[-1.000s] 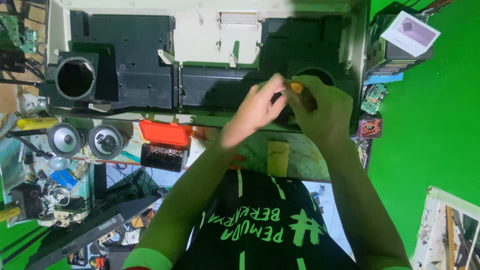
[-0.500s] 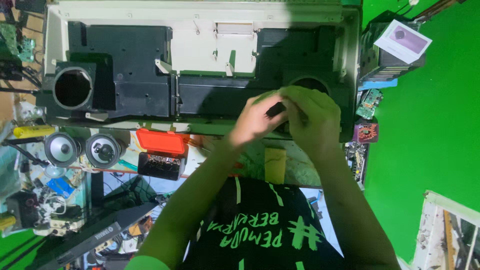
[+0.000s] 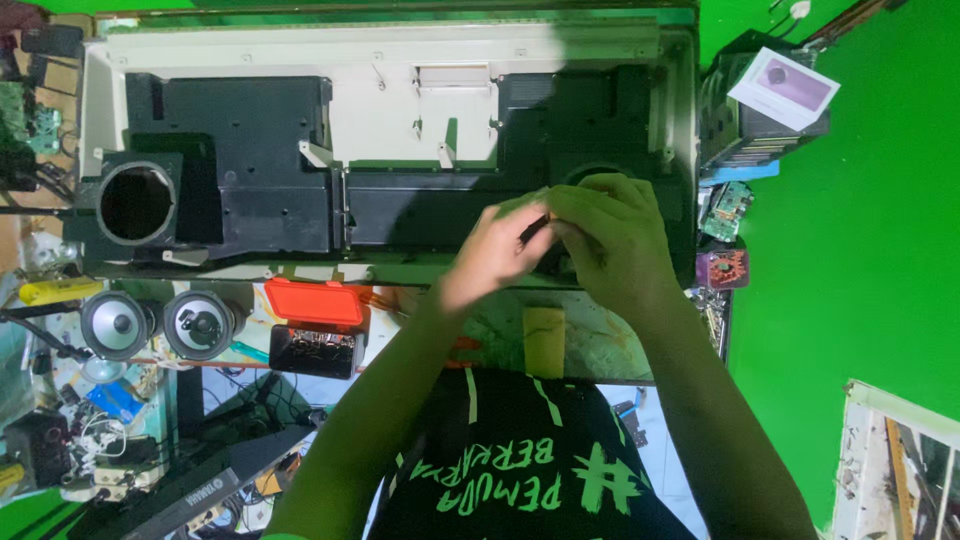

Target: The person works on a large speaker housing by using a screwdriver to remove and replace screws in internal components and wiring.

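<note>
Both hands meet over the black housing toward three o'clock. The left hand and right hand pinch a thin dark tool.

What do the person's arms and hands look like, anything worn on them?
Both the left hand and right hand are bare: no gloves, rings or watch visible. Forearms are bare too, no sleeves reaching them. Below them shows a black shirt with green lettering.

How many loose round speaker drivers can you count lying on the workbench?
2. One speaker driver lies at the left, below the black housing's round opening; the second speaker driver lies right beside it, left of the orange case. Clutter and the hands may hide others.
</note>
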